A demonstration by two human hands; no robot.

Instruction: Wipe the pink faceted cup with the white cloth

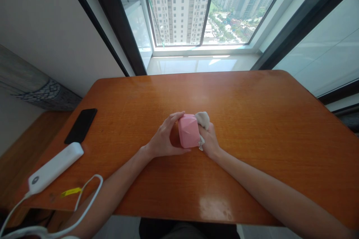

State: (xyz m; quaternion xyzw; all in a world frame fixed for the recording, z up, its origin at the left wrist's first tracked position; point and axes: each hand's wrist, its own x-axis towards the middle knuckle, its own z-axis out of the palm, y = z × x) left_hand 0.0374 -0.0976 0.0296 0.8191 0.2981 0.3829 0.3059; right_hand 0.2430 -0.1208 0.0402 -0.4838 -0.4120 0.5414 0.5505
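A pink faceted block-shaped object (188, 131) is held above the middle of the wooden table (246, 108). My left hand (165, 137) grips it from the left, thumb at its lower edge and fingers along its top. Bunched in my right hand (209, 140) is a light grey cloth (202, 119), pressed against the right side of the pink object. Part of the cloth also pokes out below, by the object's lower right corner. The cloth and the pink object partly hide my right fingers.
On the table's left side lie a black phone (80, 126) and a white power strip-like device (56, 168) with a white cable (95, 194) that passes over my left forearm. A yellow tag (71, 192) is on the cable. Beyond the far edge is a window (202, 11).
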